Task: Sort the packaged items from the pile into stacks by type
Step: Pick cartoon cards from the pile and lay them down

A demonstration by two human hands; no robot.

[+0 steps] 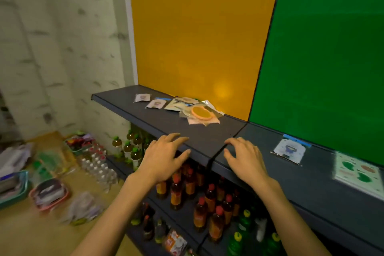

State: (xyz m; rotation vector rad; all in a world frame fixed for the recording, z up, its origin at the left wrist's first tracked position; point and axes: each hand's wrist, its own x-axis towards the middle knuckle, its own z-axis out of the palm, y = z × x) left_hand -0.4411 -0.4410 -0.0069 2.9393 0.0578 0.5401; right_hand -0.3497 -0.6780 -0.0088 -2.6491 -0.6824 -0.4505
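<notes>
Nearest the camera, both forearms reach up from below toward the front lip of the dark shelf (pixel 207 131). The left hand (pixel 164 156) lies over the shelf edge with its fingers spread and loosely bent, holding nothing; the right hand (pixel 245 158) sits just beside it across the seam between the two shelf sections, fingers likewise apart and empty. This looks like a ready stance between picks, both hands free so either can take the next packet.

To the right, near the green back panel (pixel 322 58), a blue-printed packet (pixel 288 150) lies flat by itself, and further right a green-patterned card pack (pixel 357 170) lies apart from it, probably the starts of two sorted stacks kept well separated by type.

Further back, against the orange panel (pixel 197 27), the unsorted pile (pixel 197 110) remains, clear sleeves overlapping with an orange round item (pixel 201 112) on top. Left of it, two small picture packets (pixel 142 97) (pixel 156 103) lie side by side, possibly another group.

Bottles (pixel 199 193) fill the shelves below.
</notes>
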